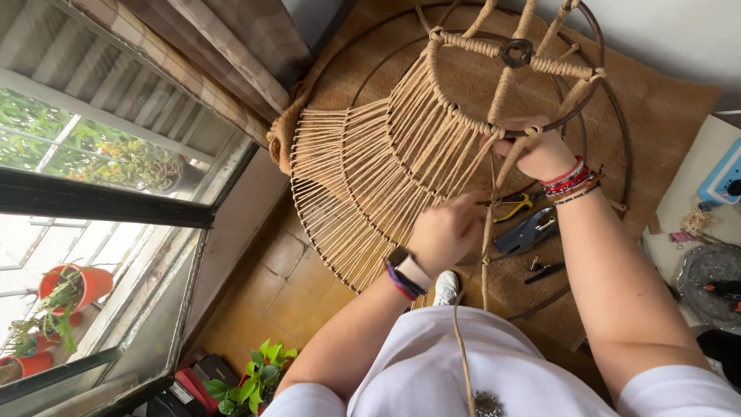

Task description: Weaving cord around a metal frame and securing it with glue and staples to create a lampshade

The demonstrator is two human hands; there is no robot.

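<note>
My right hand point(543, 149) clamped the dark round metal frame point(610, 100); my left hand point(446, 232) pinched tan jute cord point(488, 232). Roughly half was wrapped, the rest bare.

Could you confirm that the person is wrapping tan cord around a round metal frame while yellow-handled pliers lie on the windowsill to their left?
Not quite: the yellow-handled pliers lie on the brown mat under the frame, beside the right hand, not on the windowsill. The head view shows this. The rest holds: both hands work tan cord on the round metal frame, the left hand lower down.
</note>
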